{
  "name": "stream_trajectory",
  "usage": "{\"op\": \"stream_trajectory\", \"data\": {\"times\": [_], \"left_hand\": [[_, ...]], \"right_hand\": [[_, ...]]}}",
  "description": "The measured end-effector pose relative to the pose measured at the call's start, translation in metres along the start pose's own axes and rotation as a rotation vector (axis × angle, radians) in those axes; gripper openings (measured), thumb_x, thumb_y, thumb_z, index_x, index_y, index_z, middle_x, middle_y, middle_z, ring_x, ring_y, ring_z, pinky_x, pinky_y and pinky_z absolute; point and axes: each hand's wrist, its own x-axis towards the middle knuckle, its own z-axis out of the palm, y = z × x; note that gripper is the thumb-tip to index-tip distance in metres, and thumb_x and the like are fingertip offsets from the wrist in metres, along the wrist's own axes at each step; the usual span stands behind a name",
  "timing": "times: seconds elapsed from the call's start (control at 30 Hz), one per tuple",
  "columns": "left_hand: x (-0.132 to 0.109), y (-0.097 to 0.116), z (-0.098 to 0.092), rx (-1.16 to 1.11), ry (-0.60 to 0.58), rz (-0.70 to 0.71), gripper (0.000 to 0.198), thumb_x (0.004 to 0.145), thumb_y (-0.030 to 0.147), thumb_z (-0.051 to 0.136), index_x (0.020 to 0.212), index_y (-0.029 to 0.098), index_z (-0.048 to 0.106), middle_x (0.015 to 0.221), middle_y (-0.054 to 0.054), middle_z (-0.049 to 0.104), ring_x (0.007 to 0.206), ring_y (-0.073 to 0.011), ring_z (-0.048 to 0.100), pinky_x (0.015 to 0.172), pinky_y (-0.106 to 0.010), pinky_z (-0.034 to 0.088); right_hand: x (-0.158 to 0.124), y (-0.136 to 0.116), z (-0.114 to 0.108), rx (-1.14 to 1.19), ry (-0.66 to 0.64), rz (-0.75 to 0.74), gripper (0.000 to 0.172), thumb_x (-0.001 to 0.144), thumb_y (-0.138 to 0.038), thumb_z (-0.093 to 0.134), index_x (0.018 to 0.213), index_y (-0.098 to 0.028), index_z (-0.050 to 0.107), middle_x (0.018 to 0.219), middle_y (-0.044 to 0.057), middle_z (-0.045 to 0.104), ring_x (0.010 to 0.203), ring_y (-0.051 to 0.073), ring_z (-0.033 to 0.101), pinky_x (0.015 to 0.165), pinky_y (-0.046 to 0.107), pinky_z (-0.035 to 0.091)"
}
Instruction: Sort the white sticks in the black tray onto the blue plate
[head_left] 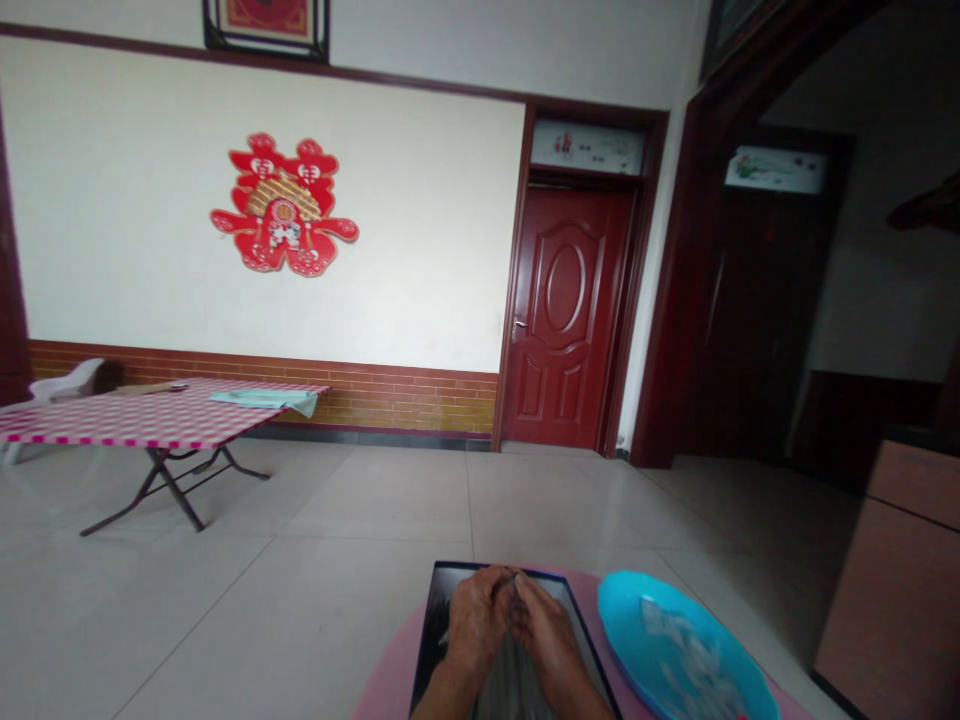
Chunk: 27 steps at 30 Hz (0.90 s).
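Observation:
My left hand (475,622) and my right hand (546,632) meet at the bottom centre, fingers closed together in a pinch on something small and dark that I cannot make out. A grey strand or cloth-like mass (512,682) hangs between my wrists. Both hands hover over a dark rectangular tray (442,610) lying on a pink round table (390,680). A blue basin (637,610) holding pale bits stands just right of my right hand.
A folding table (135,418) with a red-checked cloth and a green cloth stands at the left by the wall, a white chair behind it. A closed red door (566,315) is ahead. A tan cabinet (900,570) stands right. Pale tiled floor lies between.

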Motion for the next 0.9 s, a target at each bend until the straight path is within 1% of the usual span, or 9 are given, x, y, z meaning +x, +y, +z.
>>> {"op": "stream_trajectory", "data": {"times": [0.07, 0.1, 0.2, 0.27, 0.43, 0.57, 0.7, 0.8, 0.9], "left_hand": [[-0.001, -0.004, 0.002, 0.066, 0.035, 0.004, 0.025, 0.081, 0.015, 0.050, 0.093, 0.021, 0.071, 0.090, -0.004, 0.074, 0.083, -0.0188, 0.068, 0.078, -0.029, 0.051], [-0.001, -0.006, 0.003, 0.111, 0.059, 0.011, 0.024, 0.081, 0.015, 0.051, 0.093, 0.022, 0.071, 0.089, -0.004, 0.074, 0.083, -0.0193, 0.068, 0.078, -0.030, 0.052], [-0.001, -0.010, 0.007, 0.224, 0.123, 0.064, 0.022, 0.080, 0.016, 0.053, 0.090, 0.024, 0.072, 0.084, -0.003, 0.074, 0.080, -0.0198, 0.067, 0.076, -0.031, 0.052], [-0.001, -0.010, 0.008, 0.250, 0.138, 0.101, 0.022, 0.080, 0.015, 0.054, 0.089, 0.024, 0.072, 0.082, -0.002, 0.073, 0.077, -0.0193, 0.067, 0.074, -0.032, 0.052], [-0.001, -0.007, 0.007, 0.248, 0.102, 0.142, 0.022, 0.081, 0.015, 0.052, 0.087, 0.023, 0.071, 0.080, -0.003, 0.072, 0.075, -0.0202, 0.065, 0.072, -0.033, 0.051], [-0.003, -0.006, 0.006, 0.239, 0.077, 0.150, 0.022, 0.081, 0.014, 0.050, 0.088, 0.022, 0.070, 0.080, -0.004, 0.071, 0.076, -0.0210, 0.064, 0.072, -0.034, 0.050], [-0.007, -0.006, 0.007, 0.238, 0.041, 0.188, 0.021, 0.082, 0.015, 0.050, 0.088, 0.020, 0.069, 0.080, -0.005, 0.070, 0.078, -0.0220, 0.063, 0.074, -0.036, 0.048], [-0.008, -0.006, 0.005, 0.193, 0.015, 0.232, 0.021, 0.082, 0.015, 0.049, 0.087, 0.021, 0.068, 0.081, -0.005, 0.070, 0.079, -0.0215, 0.062, 0.076, -0.037, 0.048], [-0.008, -0.003, 0.002, 0.140, -0.010, 0.253, 0.021, 0.083, 0.015, 0.048, 0.089, 0.021, 0.067, 0.082, -0.004, 0.070, 0.080, -0.0212, 0.062, 0.077, -0.037, 0.048]], "right_hand": [[0.003, -0.001, -0.002, -0.128, 0.022, -0.056, 0.040, 0.066, -0.052, 0.066, 0.090, -0.021, 0.072, 0.084, 0.004, 0.073, 0.069, 0.020, 0.064, 0.058, 0.029, 0.049], [0.005, -0.001, -0.003, -0.213, 0.036, -0.105, 0.039, 0.067, -0.052, 0.064, 0.089, -0.021, 0.073, 0.085, 0.004, 0.073, 0.072, 0.021, 0.065, 0.061, 0.030, 0.050], [0.012, -0.004, -0.010, -0.447, 0.071, -0.303, 0.036, 0.070, -0.048, 0.057, 0.085, -0.020, 0.073, 0.094, 0.007, 0.073, 0.088, 0.025, 0.065, 0.080, 0.035, 0.051], [0.015, -0.006, -0.014, -0.578, 0.071, -0.409, 0.036, 0.073, -0.045, 0.051, 0.085, -0.019, 0.073, 0.097, 0.009, 0.073, 0.094, 0.025, 0.065, 0.088, 0.036, 0.048], [0.013, -0.012, -0.020, -0.804, 0.057, -0.544, 0.035, 0.081, -0.038, 0.042, 0.086, -0.020, 0.071, 0.093, 0.009, 0.072, 0.091, 0.022, 0.065, 0.084, 0.033, 0.048], [0.008, -0.016, -0.020, -0.897, 0.044, -0.617, 0.032, 0.083, -0.035, 0.039, 0.082, -0.020, 0.068, 0.087, 0.009, 0.070, 0.085, 0.021, 0.064, 0.079, 0.031, 0.047], [0.006, -0.016, -0.019, -0.972, 0.057, -0.652, 0.031, 0.083, -0.033, 0.034, 0.066, -0.022, 0.057, 0.072, 0.007, 0.064, 0.072, 0.020, 0.061, 0.068, 0.031, 0.045], [0.007, -0.015, -0.018, -0.972, 0.071, -0.617, 0.032, 0.082, -0.033, 0.030, 0.058, -0.024, 0.049, 0.065, 0.007, 0.061, 0.065, 0.020, 0.058, 0.064, 0.032, 0.044], [0.008, -0.017, -0.017, -0.880, 0.012, -0.514, 0.035, 0.082, -0.038, 0.029, 0.060, -0.024, 0.052, 0.067, 0.007, 0.065, 0.067, 0.020, 0.060, 0.065, 0.031, 0.045]]}}
